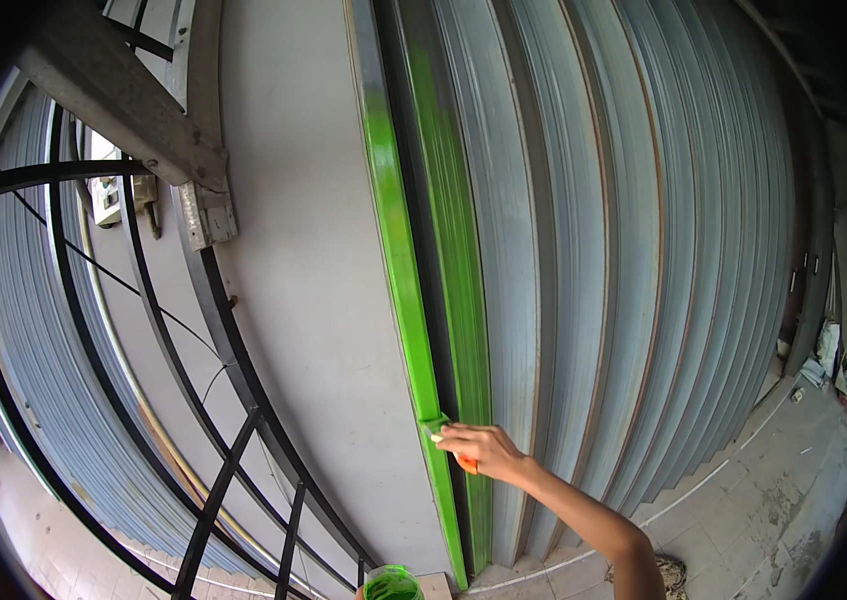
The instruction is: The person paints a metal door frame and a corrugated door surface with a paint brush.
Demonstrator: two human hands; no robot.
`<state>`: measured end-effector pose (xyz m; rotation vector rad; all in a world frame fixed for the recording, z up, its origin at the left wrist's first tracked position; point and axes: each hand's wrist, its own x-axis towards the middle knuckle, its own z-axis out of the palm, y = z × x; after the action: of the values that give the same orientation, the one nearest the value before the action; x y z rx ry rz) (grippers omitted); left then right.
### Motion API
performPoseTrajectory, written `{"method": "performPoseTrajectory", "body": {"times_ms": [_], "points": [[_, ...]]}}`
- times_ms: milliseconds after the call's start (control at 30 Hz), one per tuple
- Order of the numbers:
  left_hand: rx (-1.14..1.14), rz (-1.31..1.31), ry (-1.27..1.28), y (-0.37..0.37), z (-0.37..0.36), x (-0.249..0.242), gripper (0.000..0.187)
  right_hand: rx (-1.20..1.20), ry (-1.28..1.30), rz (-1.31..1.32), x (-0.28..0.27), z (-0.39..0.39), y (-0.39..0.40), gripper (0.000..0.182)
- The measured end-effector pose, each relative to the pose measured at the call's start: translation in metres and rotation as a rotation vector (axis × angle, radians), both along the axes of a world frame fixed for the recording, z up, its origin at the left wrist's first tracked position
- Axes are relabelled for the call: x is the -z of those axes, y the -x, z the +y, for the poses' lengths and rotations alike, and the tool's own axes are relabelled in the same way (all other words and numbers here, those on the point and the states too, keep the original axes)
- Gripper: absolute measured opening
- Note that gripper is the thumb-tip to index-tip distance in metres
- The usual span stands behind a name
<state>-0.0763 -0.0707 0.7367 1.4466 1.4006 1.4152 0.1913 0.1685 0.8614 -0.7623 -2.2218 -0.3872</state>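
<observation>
My right hand (484,450) is closed around a paintbrush with an orange handle (467,464). Its green-coated bristles (434,425) press against a narrow upright metal rail (404,270), which is painted bright green along most of its length. At the top, the rail shows bare grey. Beside it, the first slat (459,260) of the corrugated metal shutter carries green paint too, thinner and streaky near its upper end. A tub of green paint (391,584) shows at the bottom edge, cut off by the frame. My left hand cannot be made out.
The grey folded shutter (624,250) fills the right side. A pale wall panel (294,250) stands left of the rail. Black metal grille bars (144,270) and a dusty steel beam (114,95) occupy the left. Tiled floor (724,520) lies below, with debris (824,360) at far right.
</observation>
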Motion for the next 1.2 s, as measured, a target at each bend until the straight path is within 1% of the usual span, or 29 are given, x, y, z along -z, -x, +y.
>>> {"method": "performPoseTrajectory", "body": {"times_ms": [100,200,233,300,333,367,433,500,533,600,667,700,733,767,800,833,867,900,967,1000,1033,1067,1167,1200], "points": [[0.024,-0.014,-0.044,0.000,0.005,0.003,0.080,-0.089,-0.184,0.007,-0.115,0.005,0.003,0.029],[0.043,-0.023,-0.079,0.002,0.010,0.008,0.081,-0.102,-0.369,0.115,-0.205,0.007,0.004,0.026],[0.047,-0.023,-0.089,0.001,0.012,0.011,0.081,-0.102,-0.422,0.167,-0.229,-0.001,0.005,0.025],[0.049,-0.029,-0.111,0.001,0.015,0.015,0.081,-0.096,-0.471,0.164,-0.244,-0.002,0.005,0.024],[0.048,-0.030,-0.123,0.002,0.016,0.019,0.081,-0.094,-0.492,0.166,-0.248,-0.003,0.005,0.023],[0.048,-0.029,-0.137,0.002,0.017,0.021,0.081,-0.040,-0.344,0.115,-0.231,-0.003,0.003,0.026],[0.053,-0.027,-0.161,0.002,0.021,0.025,0.081,-0.055,-0.353,0.019,-0.175,0.016,-0.001,0.030],[0.112,-0.030,-0.137,0.003,0.023,0.021,0.082,-0.035,-0.244,-0.006,-0.128,0.008,-0.002,0.031],[0.140,-0.030,-0.123,0.003,0.023,0.019,0.083,-0.025,-0.193,-0.055,-0.112,0.002,-0.002,0.030],[0.110,-0.062,-0.129,0.001,0.022,0.017,0.082,-0.015,-0.087,-0.129,-0.094,-0.008,-0.002,0.030],[0.100,-0.102,-0.122,0.001,0.018,0.014,0.081,-0.060,-0.001,-0.146,-0.100,-0.009,-0.005,0.032],[0.107,-0.129,-0.119,0.000,0.018,0.011,0.081,-0.081,0.037,-0.155,-0.111,-0.008,-0.006,0.034],[0.114,-0.156,-0.116,0.000,0.018,0.009,0.080,-0.066,0.072,-0.095,-0.136,-0.009,-0.005,0.032],[0.117,-0.156,-0.114,0.000,0.018,0.005,0.080,-0.086,-0.028,-0.063,-0.160,-0.001,-0.005,0.034],[0.123,-0.153,-0.111,-0.001,0.018,0.004,0.080,-0.057,-0.030,-0.027,-0.191,-0.001,-0.002,0.037],[0.126,-0.146,-0.109,-0.001,0.019,0.004,0.080,-0.058,-0.118,0.013,-0.223,0.000,-0.001,0.038],[0.129,-0.135,-0.108,-0.001,0.020,0.004,0.080,-0.074,-0.205,0.063,-0.253,-0.001,0.000,0.038],[0.136,-0.126,-0.107,-0.002,0.021,0.003,0.080,-0.089,-0.239,0.125,-0.282,-0.005,0.002,0.035],[0.150,-0.118,-0.104,-0.003,0.023,0.003,0.080,-0.143,-0.419,0.257,-0.325,0.001,0.004,0.034],[0.158,-0.119,-0.104,-0.004,0.023,0.003,0.080,-0.110,-0.384,0.256,-0.334,0.000,0.004,0.034],[0.171,-0.118,-0.104,-0.004,0.023,0.004,0.080,-0.075,-0.349,0.257,-0.339,-0.005,0.004,0.034],[0.180,-0.121,-0.102,-0.004,0.024,0.005,0.081,-0.074,-0.321,0.214,-0.330,-0.002,0.003,0.034],[0.157,-0.099,-0.118,-0.004,0.027,0.001,0.080,-0.093,-0.273,0.082,-0.265,0.007,-0.001,0.038],[0.133,-0.077,-0.127,-0.004,0.027,-0.003,0.080,-0.056,-0.163,0.044,-0.241,0.002,-0.002,0.038]]}}
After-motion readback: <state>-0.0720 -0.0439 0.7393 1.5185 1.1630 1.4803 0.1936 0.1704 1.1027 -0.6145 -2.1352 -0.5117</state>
